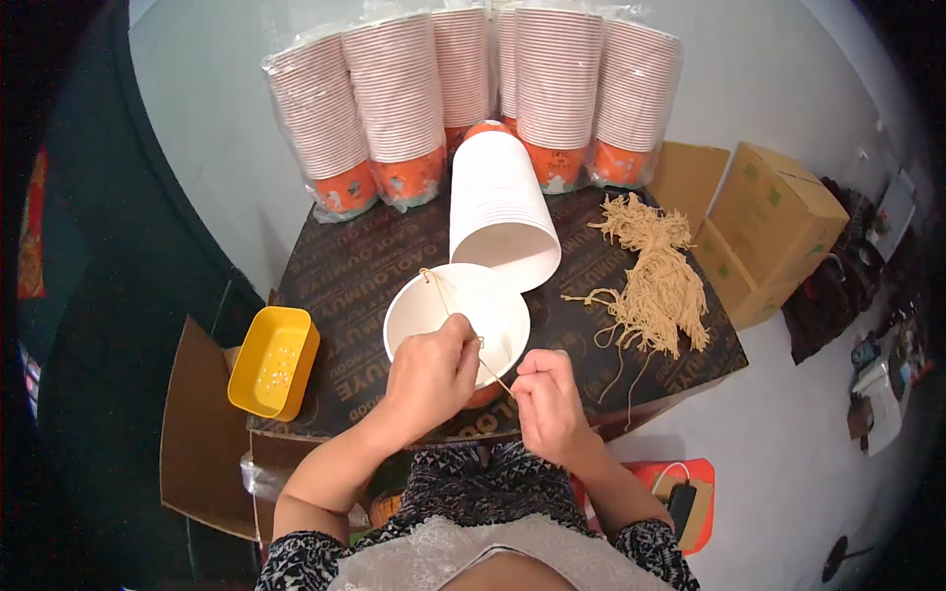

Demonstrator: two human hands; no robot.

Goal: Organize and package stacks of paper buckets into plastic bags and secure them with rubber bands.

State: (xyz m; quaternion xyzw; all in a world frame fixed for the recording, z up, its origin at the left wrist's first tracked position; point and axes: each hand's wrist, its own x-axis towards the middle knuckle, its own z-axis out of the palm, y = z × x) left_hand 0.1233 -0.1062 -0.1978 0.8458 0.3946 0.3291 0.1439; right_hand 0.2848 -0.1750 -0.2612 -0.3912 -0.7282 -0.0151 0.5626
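A white paper cup (456,307) with an orange outside stands open-side up on the dark printed board (340,281) in front of me. My left hand (431,376) grips its near rim. A thin tan string (439,295) runs across the cup mouth from the far rim toward my hands. My right hand (548,402) pinches the near end of that string, just right of the cup. A stack of white cups (500,202) lies on its side just behind, mouth toward me.
A bundle of tan strings (658,286) lies at the right on the board. Several bagged stacks of orange cups (394,108) stand at the back. A yellow tray (274,361) sits at left, brown cardboard boxes (774,222) at right, a phone (682,500) lower right.
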